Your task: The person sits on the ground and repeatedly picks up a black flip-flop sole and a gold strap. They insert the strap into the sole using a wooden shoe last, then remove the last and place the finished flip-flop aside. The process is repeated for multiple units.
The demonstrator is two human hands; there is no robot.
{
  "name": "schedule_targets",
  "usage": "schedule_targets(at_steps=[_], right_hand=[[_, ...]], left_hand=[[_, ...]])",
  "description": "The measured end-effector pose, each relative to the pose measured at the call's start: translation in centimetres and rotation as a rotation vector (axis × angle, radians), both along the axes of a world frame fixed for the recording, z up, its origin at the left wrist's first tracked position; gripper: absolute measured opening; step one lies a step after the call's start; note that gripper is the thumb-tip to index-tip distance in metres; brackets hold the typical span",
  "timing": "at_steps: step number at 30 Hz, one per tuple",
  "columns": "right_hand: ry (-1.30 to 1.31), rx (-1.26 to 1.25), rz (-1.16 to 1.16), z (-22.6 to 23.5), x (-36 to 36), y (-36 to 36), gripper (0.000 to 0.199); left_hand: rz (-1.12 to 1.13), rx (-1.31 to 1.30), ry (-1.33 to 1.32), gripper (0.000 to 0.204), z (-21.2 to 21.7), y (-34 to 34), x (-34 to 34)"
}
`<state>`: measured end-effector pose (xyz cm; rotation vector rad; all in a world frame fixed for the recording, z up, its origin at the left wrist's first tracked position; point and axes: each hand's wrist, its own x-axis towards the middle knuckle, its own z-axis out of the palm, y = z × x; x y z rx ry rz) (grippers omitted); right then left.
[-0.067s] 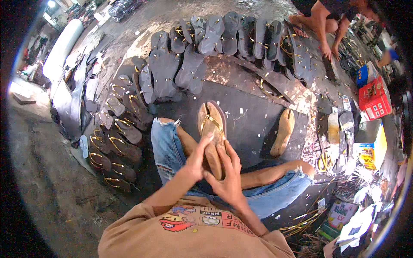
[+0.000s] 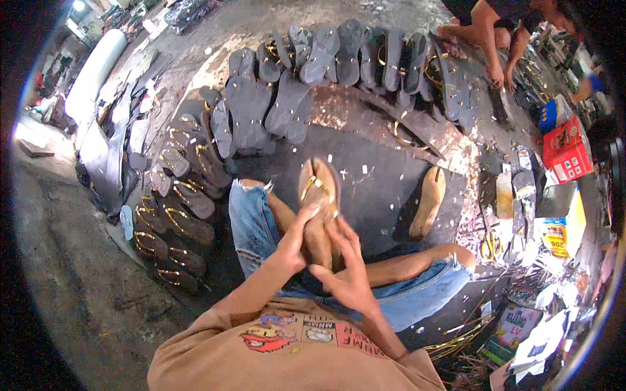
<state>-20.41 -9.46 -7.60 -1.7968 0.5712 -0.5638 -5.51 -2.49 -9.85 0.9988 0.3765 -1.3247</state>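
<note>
I sit cross-legged on the floor in torn blue jeans and hold a tan sandal (image 2: 318, 189) with a gold strap upright over my lap. My left hand (image 2: 297, 238) grips its left edge, fingers reaching up toward the strap. My right hand (image 2: 349, 270) holds its lower right side with fingers spread along the sole. A matching tan sole (image 2: 428, 202) lies on the dark mat (image 2: 378, 169) to my right.
Several dark sandals with gold straps (image 2: 179, 215) lie in rows on my left and fan out ahead (image 2: 339, 55). Another person (image 2: 495, 32) squats at the far right. Boxes (image 2: 566, 150), tools and gold strap scraps (image 2: 456, 339) crowd the right side.
</note>
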Motion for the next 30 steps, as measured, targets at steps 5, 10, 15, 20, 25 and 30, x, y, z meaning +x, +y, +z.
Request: schedule_targets(at_steps=[5,10,15,20,25,30], right_hand=[[0.071,0.688,-0.168,-5.4,-4.6,2.0,0.046],[0.197,1.046,-0.097,-0.4,-4.8,3.1,0.044],[0.064,1.265,0.17,-0.6,-8.3,4.2,0.041],[0.123,1.364,-0.03,-8.3,-8.5,6.0,0.045],[-0.224,1.271,-0.364,-6.8,-3.7,3.3,0.041],[-0.171,0.436,-0.11,-0.1,-3.1,1.3,0.113]], left_hand=[[-0.09,-0.069,-0.033,0.07,4.1,4.9,-1.5],[-0.105,-0.06,0.063,0.078,5.8,6.9,-1.9],[-0.184,-0.274,0.118,0.082,5.3,8.6,-2.1],[-0.449,-0.442,-0.232,0.089,5.4,6.4,-2.2],[-0.375,-0.232,-0.67,0.097,3.8,2.0,-3.7],[-0.314,-0.182,-0.671,0.077,6.2,-2.1,-2.2]])
